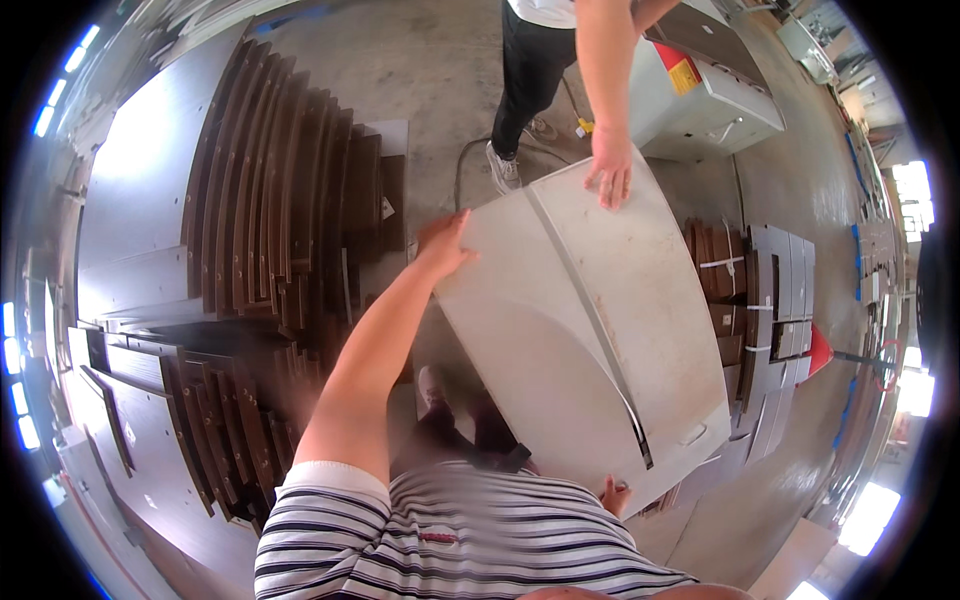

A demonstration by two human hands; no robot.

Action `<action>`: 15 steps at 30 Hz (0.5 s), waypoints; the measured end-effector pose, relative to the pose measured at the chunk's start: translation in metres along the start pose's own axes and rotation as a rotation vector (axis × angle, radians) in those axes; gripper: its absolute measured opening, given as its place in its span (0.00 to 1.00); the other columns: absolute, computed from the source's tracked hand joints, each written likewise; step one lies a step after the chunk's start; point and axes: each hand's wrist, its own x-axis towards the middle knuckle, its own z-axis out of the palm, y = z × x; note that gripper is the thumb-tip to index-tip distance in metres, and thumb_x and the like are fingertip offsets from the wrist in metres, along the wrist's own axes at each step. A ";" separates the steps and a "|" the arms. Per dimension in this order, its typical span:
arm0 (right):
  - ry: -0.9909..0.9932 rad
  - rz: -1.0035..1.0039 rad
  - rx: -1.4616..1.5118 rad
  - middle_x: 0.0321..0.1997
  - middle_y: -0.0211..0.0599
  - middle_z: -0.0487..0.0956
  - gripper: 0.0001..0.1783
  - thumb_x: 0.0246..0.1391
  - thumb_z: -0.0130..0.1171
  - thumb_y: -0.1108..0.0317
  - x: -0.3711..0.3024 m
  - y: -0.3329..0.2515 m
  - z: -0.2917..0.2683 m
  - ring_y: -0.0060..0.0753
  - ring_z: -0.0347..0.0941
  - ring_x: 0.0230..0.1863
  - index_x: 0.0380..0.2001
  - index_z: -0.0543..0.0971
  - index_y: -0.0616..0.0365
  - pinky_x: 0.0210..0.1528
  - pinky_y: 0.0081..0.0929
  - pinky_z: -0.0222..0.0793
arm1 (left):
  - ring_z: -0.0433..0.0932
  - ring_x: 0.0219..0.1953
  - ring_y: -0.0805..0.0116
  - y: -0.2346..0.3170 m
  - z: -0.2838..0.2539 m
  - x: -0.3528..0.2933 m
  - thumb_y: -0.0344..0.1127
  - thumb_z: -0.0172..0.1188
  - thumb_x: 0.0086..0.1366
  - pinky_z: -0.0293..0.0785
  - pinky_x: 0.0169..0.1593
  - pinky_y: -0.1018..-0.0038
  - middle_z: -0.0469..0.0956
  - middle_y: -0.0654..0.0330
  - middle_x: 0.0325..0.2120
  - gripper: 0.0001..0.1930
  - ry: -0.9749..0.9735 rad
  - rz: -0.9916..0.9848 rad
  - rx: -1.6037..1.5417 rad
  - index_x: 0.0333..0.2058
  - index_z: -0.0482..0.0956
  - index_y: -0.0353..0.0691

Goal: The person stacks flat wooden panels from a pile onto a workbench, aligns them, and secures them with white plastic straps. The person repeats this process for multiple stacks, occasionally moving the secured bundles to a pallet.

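A large off-white cabinet (520,270) with a flat top stretches in front of me. A long dark slot runs across it, and a small recessed pull shows near its right end. At its far left corner, my left hand (447,247) is closed over the edge, arm stretched out. My right hand (615,495) grips the near edge close to my body; only its thumb and some finger show, the rest is hidden. Across from me, another person's hand (609,172) lies on the far part of the top.
Stacks of dark brown panels (270,180) stand upright on the left, with more boards (215,420) nearer me. Strapped bundles of panels (780,290) lie to the right. A second white cabinet (715,115) stands far right. A dark cable (465,160) crosses the concrete floor.
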 end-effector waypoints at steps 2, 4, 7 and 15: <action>-0.013 0.021 -0.050 0.19 0.33 0.68 0.24 0.49 0.67 0.57 0.004 -0.012 -0.002 0.23 0.65 0.14 0.28 0.62 0.58 0.12 0.23 0.60 | 0.63 0.59 0.53 0.007 0.000 0.020 0.47 0.68 0.50 0.60 0.59 0.60 0.64 0.56 0.59 0.44 -0.010 0.027 -0.011 0.63 0.56 0.43; -0.015 0.048 -0.065 0.18 0.34 0.68 0.25 0.49 0.67 0.56 0.001 -0.023 0.001 0.24 0.66 0.14 0.28 0.61 0.59 0.11 0.23 0.61 | 0.62 0.59 0.54 0.018 0.002 0.032 0.47 0.68 0.50 0.59 0.59 0.59 0.63 0.58 0.59 0.44 0.009 0.050 -0.050 0.63 0.57 0.44; -0.063 0.136 0.246 0.14 0.32 0.66 0.26 0.49 0.67 0.55 0.027 -0.003 0.000 0.24 0.61 0.10 0.26 0.61 0.59 0.10 0.25 0.59 | 0.61 0.60 0.56 0.039 0.000 0.046 0.45 0.67 0.50 0.56 0.61 0.60 0.64 0.59 0.59 0.43 0.064 0.061 -0.126 0.63 0.56 0.46; -0.191 0.244 0.258 0.11 0.27 0.62 0.21 0.54 0.63 0.61 0.020 -0.048 -0.010 0.24 0.59 0.10 0.19 0.61 0.52 0.11 0.24 0.52 | 0.52 0.64 0.57 0.100 0.026 0.116 0.54 0.62 0.54 0.46 0.63 0.54 0.59 0.61 0.61 0.40 0.014 0.122 -0.001 0.64 0.55 0.58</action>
